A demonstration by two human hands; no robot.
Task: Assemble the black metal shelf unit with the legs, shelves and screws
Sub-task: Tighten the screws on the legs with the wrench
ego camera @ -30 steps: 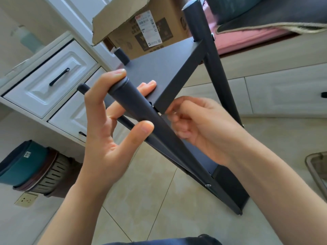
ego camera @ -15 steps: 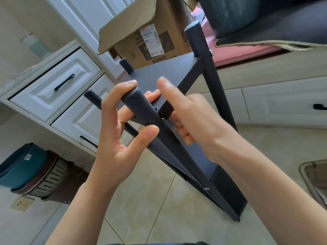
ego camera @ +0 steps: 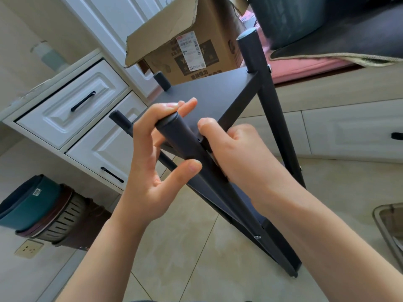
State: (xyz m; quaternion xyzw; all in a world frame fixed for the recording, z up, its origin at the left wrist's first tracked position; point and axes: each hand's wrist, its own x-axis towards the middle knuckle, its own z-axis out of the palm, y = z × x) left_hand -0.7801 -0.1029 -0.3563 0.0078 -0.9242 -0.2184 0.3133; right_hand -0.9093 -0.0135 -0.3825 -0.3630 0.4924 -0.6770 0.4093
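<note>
The black metal shelf unit stands tilted on the tiled floor, with an upper shelf [ego camera: 209, 99] and a lower shelf [ego camera: 274, 240]. My left hand [ego camera: 152, 168] holds the top of the near leg [ego camera: 185, 140] between curled fingers and thumb. My right hand [ego camera: 237, 153] grips the near corner of the upper shelf, thumb on top and fingers tucked under, right beside that leg. A screw [ego camera: 257, 237] sits in the near leg at the lower shelf. The far right leg [ego camera: 266, 90] and two left legs [ego camera: 161, 80] rise past the upper shelf.
An open cardboard box [ego camera: 192, 42] stands behind the shelf. White drawers [ego camera: 72, 101] are at the left, with stacked bins [ego camera: 41, 212] on the floor below them. A bench with a pink cushion [ego camera: 309, 68] runs along the right. A tray edge [ego camera: 388, 227] shows far right.
My right hand moved from under the shelf corner up onto it, and its thumb now presses the shelf top. The view shifted slightly. My left hand kept its hold on the leg.
</note>
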